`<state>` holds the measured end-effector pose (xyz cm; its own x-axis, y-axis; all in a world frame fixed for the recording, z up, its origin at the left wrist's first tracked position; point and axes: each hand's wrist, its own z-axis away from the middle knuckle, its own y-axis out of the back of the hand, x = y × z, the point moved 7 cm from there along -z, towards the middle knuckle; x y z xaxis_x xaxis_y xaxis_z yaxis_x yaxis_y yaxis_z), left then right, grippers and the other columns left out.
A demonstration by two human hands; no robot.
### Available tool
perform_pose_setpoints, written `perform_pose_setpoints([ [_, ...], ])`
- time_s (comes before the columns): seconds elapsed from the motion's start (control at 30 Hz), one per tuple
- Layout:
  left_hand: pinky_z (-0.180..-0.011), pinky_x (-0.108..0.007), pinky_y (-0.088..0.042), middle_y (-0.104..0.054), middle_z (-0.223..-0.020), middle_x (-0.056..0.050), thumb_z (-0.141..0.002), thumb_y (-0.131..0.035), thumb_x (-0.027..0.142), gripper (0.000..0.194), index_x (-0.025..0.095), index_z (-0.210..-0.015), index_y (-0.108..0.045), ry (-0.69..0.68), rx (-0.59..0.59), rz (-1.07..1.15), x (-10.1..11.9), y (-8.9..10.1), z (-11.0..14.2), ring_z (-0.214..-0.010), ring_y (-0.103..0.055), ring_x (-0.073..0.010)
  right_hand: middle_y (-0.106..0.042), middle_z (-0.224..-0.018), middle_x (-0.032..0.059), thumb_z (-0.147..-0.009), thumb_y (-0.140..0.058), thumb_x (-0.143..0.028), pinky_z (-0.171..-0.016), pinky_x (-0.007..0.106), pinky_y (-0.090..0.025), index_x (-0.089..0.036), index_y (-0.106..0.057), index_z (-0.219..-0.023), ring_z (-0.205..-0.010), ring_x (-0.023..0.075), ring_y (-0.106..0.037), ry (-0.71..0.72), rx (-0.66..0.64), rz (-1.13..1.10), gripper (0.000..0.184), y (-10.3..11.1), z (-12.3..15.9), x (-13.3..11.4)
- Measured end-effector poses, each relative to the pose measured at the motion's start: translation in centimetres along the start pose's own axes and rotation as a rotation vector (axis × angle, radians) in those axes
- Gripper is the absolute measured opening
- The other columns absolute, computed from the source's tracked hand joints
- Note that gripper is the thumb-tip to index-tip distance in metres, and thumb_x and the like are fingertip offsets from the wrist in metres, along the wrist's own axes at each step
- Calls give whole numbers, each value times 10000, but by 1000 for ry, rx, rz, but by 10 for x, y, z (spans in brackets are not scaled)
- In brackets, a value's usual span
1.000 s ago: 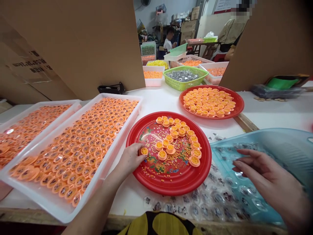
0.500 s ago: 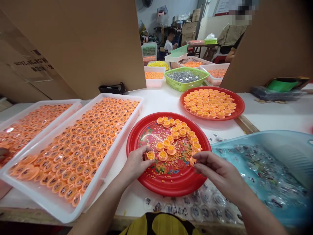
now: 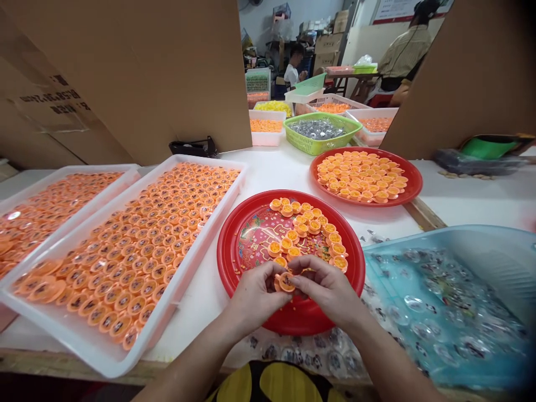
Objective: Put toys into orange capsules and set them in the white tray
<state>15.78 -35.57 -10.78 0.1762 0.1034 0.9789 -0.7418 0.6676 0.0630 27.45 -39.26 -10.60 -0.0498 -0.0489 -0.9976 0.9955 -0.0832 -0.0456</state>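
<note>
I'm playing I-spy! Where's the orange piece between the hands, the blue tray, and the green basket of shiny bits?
Orange piece (image 3: pixel 287 282), head view: round face.
Blue tray (image 3: pixel 473 240), head view: far wall.
Green basket (image 3: pixel 309 146), head view: near wall.

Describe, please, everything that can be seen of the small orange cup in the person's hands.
The orange cup is small and round, and looks like plastic. Its face, tilted toward the camera, shows dark marks too small to make out. The left hand and right hand grip it from either side, over the near part of the closer red tray. Its underside is hidden.
</note>
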Motion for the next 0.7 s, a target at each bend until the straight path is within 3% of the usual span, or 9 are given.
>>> perform_pose_setpoints([
  [0.17,-798,-279,-469,-654,-948,-47,-738,-591,133,318,150,-1054,-616,44,-105,201,2,-10,6,-885,-596,-166,-631,-835,21,-853,-548,-221,-686,287,-488,-221,-662,-906,-773,154,-601,184,10,377,126,10,7,-16],
  [0.4,-796,-315,-504,-671,-980,-66,-757,-511,101,330,151,-1051,-651,95,-63,200,-9,-14,7,-893,-618,-185,-602,-838,23,-818,-576,-136,-676,293,-454,-199,-638,-958,-763,155,-568,283,-136,686,166,-4,20,-37],
  [0.57,-733,-297,-522,-673,-948,-82,-709,-595,103,500,124,-1206,-541,191,-22,359,-14,-11,9,-804,-631,-164,-590,-802,0,-787,-591,-98,-639,273,-436,-199,-620,-934,-724,138,-555,283,-155,715,180,-2,22,-39],
  [0.7,-752,-249,-499,-672,-949,-91,-706,-676,198,350,104,-1041,-643,186,-106,434,-12,-15,10,-840,-621,-152,-600,-810,-13,-784,-607,-118,-623,248,-446,-214,-613,-940,-702,122,-560,242,-165,635,184,1,22,-36],
])
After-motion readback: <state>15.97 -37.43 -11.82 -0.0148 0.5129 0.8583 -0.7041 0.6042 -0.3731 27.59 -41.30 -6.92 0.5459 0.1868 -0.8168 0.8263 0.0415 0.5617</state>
